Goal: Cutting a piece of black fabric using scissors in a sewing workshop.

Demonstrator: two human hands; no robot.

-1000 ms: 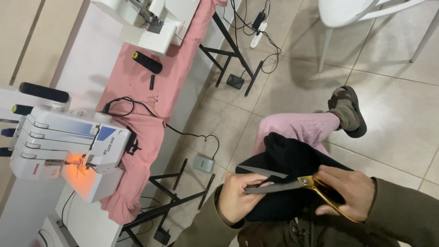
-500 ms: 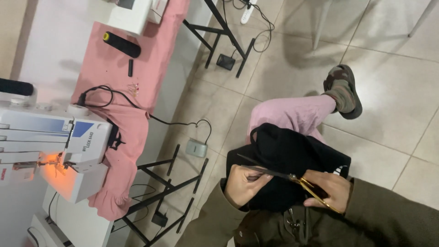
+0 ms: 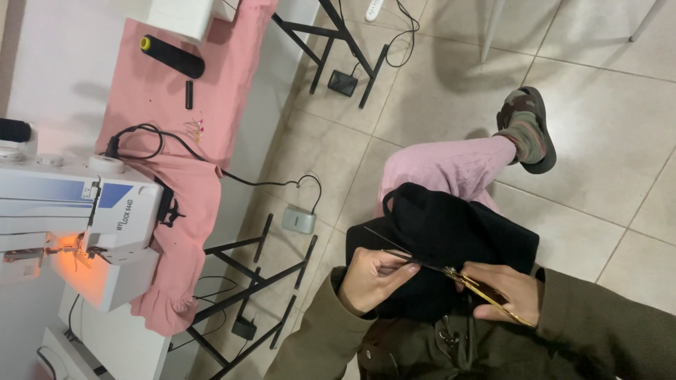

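Note:
A bundle of black fabric (image 3: pixel 451 232) lies in my lap over my pink trouser leg (image 3: pixel 451 169). My left hand (image 3: pixel 373 278) pinches an edge of the black fabric and holds it taut. My right hand (image 3: pixel 503 292) grips gold-handled scissors (image 3: pixel 458 276), whose dark blades point left toward the left hand's fingertips and lie along the held edge. Both arms wear olive-green sleeves.
A white sewing machine (image 3: pixel 77 218) with an orange lamp stands on a table under pink cloth (image 3: pixel 190 190), left. A black thread cone (image 3: pixel 172 56) lies on it. A grey foot pedal (image 3: pixel 299 220), cables and black table legs (image 3: pixel 260 274) cross the tiled floor. My sandalled foot (image 3: pixel 528 127) rests far right.
The view has shifted, so the machine and table sit further left and up. The scissors have closed in toward the left hand's fingers along the fabric edge.

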